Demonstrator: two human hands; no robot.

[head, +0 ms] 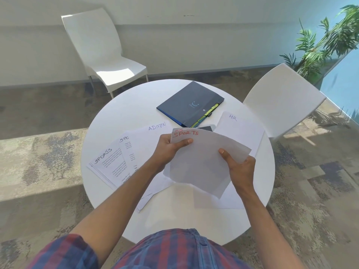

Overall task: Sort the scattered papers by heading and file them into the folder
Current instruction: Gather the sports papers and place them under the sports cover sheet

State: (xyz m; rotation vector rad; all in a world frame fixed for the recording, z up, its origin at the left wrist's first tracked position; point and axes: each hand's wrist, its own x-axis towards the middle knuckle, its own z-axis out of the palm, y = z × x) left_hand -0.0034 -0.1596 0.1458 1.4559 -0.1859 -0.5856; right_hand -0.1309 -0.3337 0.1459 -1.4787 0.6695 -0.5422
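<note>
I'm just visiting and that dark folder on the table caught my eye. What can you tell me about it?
The dark navy folder lies flat and closed on the far part of the round white table, turned at an angle. A pale logo marks its cover, a bright blue strip runs along its left edge, and yellow-green tabs stick out at its right side. Its near corner lies over a paper; neither hand touches it.

Bright daylight, soft shadows, fisheye-warped blurry edges.
</note>
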